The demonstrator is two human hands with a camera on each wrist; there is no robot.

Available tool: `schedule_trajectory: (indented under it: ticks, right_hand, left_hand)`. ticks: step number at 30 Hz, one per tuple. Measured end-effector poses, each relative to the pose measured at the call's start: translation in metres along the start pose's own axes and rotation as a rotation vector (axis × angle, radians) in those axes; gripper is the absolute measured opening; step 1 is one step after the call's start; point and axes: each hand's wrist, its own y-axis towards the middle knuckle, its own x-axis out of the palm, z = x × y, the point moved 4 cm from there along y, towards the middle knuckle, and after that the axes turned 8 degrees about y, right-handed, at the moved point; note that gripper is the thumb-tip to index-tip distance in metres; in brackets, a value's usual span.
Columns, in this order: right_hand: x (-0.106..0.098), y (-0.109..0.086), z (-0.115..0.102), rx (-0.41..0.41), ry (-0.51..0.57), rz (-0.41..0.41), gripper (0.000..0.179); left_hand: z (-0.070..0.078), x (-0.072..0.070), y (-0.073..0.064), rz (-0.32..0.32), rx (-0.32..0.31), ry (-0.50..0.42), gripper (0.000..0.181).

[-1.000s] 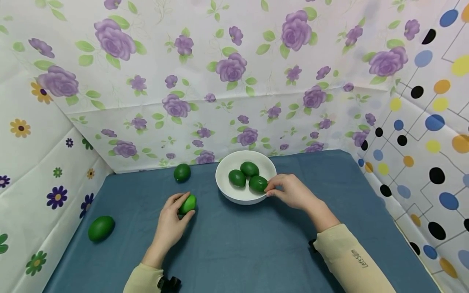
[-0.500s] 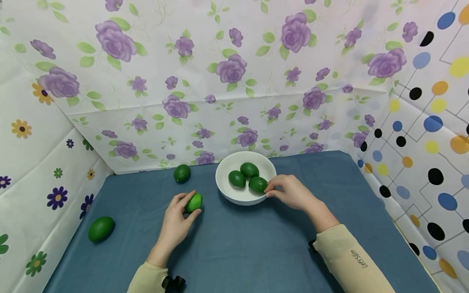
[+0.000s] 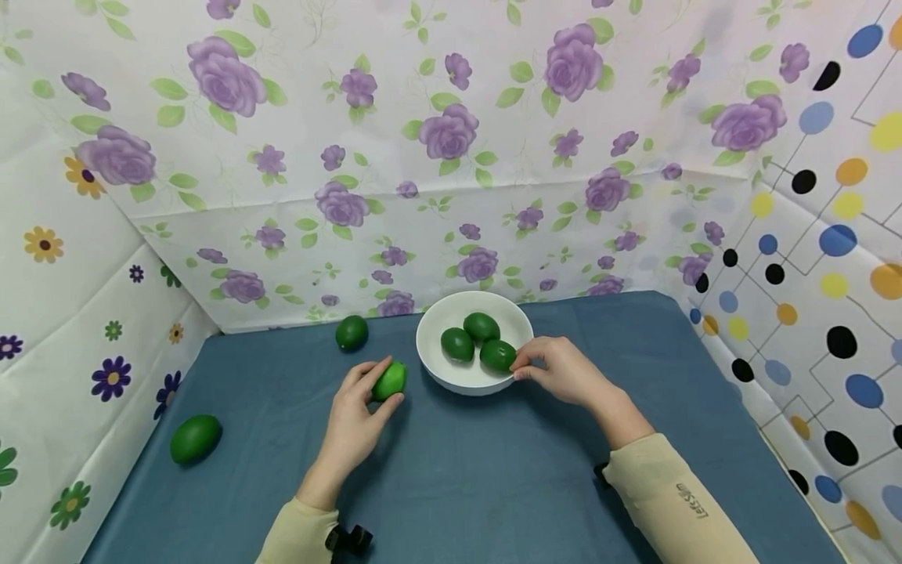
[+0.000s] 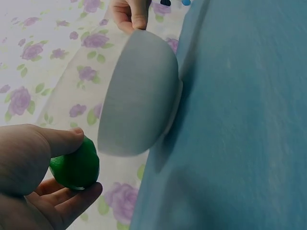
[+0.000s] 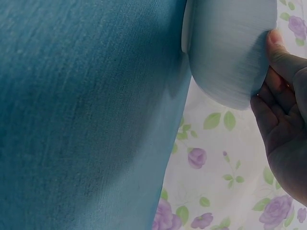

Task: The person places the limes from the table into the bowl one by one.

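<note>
My left hand (image 3: 354, 417) grips a bright green lime (image 3: 391, 381) between thumb and fingers, a little left of the white bowl (image 3: 431, 356). In the left wrist view this lime (image 4: 76, 165) shows between the thumb and the fingertips, apart from the bowl's wall (image 4: 139, 96). At the bowl's right side, my right hand (image 3: 564, 370) pinches the rim. The right wrist view has the thumb on the outside of the bowl (image 5: 230, 52), near its edge. Three darker green limes (image 3: 482, 327) lie together inside the bowl.
Another dark green lime (image 3: 351, 334) lies near the back edge, left of the bowl. One more lime (image 3: 196, 439) sits at the far left of the blue cloth (image 3: 479, 486). Patterned sheets (image 3: 395, 168) hang behind and at both sides of the table.
My left hand has carried the lime to the right and slightly toward the back, closer to the bowl. The right hand has stayed at the bowl's rim.
</note>
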Motion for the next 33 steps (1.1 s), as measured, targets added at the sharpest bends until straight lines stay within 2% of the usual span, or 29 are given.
schedule_trajectory:
  ticks: [11,33]
  right_hand:
    - [-0.001,-0.001,0.000,0.003,-0.007,0.003,0.003]
    - [0.000,0.000,0.002,-0.002,-0.012,0.002,0.004]
  left_hand:
    - [0.022,0.009,0.009,0.028,0.047,-0.056,0.065]
    - [0.045,0.023,0.018,0.025,0.113,-0.109,0.063]
